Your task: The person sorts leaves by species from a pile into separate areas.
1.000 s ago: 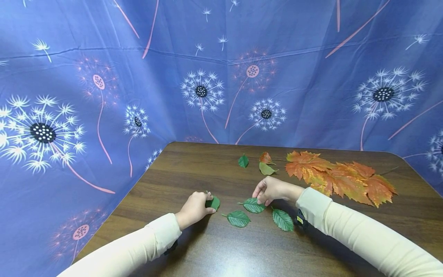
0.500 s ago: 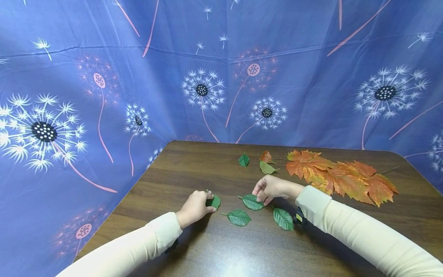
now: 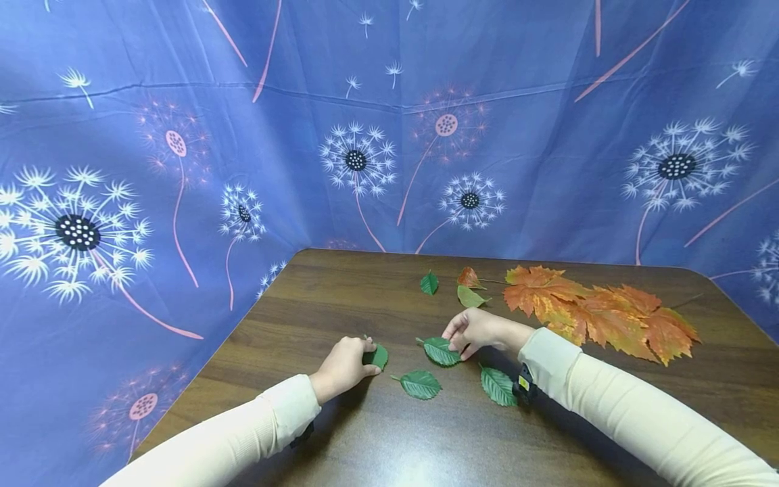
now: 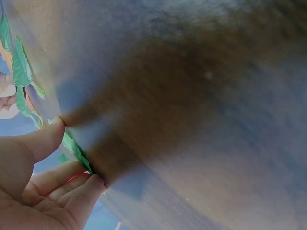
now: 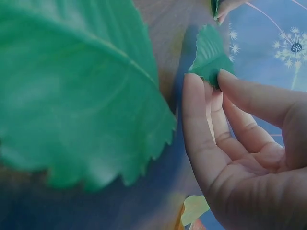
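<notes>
My left hand point(image 3: 342, 368) rests at the table with thumb and fingers about a toothed green leaf point(image 3: 379, 356). In the left wrist view, that leaf point(image 4: 76, 149) lies between the thumb tip and the fingertips, which touch the wood. My right hand point(image 3: 479, 331) pinches the tip of another green leaf point(image 3: 441, 352) between thumb and fingers. The right wrist view shows this leaf point(image 5: 211, 55) raised in the fingertips, its stem end pointing away from the hand. Between the hands, a third green leaf point(image 3: 420, 384) lies flat, nearer the body. One more green leaf point(image 3: 498, 385) lies below the right wrist.
Orange maple leaves point(image 3: 599, 311) spread over the right of the wooden table point(image 3: 328, 291). Toward the back lie a small green leaf point(image 3: 429, 283), a yellow-green leaf point(image 3: 470, 296) and a small reddish leaf point(image 3: 468, 276). A blue dandelion-print cloth point(image 3: 402, 162) hangs behind.
The right hand has shifted its leaf slightly left and away from the body, still pinching the tip. The left hand stays in place on its leaf.
</notes>
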Demonstrator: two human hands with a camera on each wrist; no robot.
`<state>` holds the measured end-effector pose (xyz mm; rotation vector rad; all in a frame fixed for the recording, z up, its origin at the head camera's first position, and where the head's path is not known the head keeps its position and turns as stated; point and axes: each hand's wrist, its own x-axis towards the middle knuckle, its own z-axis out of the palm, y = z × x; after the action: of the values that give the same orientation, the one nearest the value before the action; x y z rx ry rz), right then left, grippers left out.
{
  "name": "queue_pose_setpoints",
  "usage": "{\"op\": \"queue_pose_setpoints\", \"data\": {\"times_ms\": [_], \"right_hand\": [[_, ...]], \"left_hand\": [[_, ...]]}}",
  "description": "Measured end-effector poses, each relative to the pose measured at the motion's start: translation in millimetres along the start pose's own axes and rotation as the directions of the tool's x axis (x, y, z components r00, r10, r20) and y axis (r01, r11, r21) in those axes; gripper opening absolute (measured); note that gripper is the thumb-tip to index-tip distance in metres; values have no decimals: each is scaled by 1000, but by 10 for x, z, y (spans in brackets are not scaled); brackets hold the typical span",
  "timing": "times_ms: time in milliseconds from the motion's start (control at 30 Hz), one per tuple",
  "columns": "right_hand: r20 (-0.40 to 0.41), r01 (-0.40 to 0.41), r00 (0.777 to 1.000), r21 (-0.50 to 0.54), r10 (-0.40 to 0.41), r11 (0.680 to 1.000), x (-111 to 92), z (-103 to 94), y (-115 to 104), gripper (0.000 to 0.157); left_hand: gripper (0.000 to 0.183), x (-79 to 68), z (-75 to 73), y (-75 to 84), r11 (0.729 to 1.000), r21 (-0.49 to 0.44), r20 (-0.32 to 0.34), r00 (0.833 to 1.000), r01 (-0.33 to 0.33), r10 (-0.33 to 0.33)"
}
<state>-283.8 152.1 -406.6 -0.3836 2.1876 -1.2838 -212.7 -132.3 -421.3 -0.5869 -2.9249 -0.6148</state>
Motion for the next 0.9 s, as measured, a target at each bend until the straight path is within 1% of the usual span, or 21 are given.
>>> {"op": "queue_pose_setpoints", "data": {"times_ms": [100, 333, 467, 667, 800, 900], "right_hand": [[-15, -5, 1000, 26, 5, 1000, 15, -13, 17, 13], [-18, -9, 1000, 90, 10, 996, 32, -43, 37, 14], [-36, 4, 999, 96, 0, 995, 34, -57, 29, 15], [-18, 17, 1000, 102, -16, 995, 18, -68, 38, 17], [-32, 28, 999, 121, -24, 992, 22, -90, 52, 17], [-25, 36, 999, 123, -34, 992, 26, -101, 63, 17]], "left_hand": [[39, 9, 2, -6, 1000, 7, -3, 1000, -2, 2], [40, 15, 24, -30, 1000, -24, 18, 1000, 13, -13], [40, 13, 30, -42, 1000, -10, 6, 1000, 6, -6], [40, 4, 23, -35, 1000, -16, 5, 1000, 22, -22], [39, 4, 24, -29, 1000, -8, -5, 1000, 13, -13], [40, -4, 24, -24, 1000, -8, -4, 1000, 17, -17]]}}
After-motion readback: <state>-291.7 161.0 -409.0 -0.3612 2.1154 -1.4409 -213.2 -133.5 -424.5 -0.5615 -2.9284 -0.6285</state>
